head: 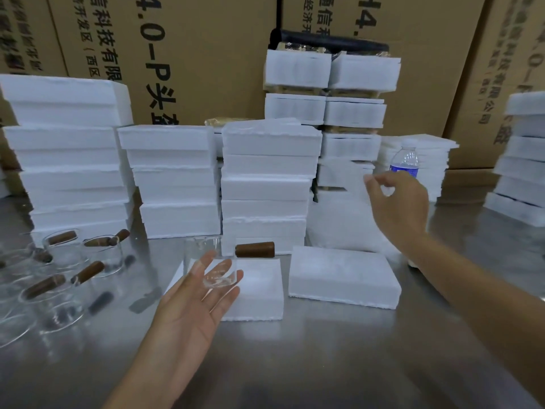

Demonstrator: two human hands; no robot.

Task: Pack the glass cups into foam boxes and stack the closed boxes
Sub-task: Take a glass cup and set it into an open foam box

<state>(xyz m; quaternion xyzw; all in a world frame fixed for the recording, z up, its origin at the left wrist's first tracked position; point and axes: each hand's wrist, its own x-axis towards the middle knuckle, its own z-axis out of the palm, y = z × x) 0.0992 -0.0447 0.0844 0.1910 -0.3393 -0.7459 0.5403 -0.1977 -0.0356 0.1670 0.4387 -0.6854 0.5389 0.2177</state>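
While many closed foam boxes already stand stacked on the metal surface, the left hand, fingers straight, steadies a glass cup over an open box. The right hand curls at a blurred foam piece; whether it grips is unclear. Unpacked cups wait left.

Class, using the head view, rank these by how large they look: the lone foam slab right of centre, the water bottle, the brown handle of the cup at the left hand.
1. foam slab
2. water bottle, farther back and partly hidden, so its lead is unsure
3. brown handle
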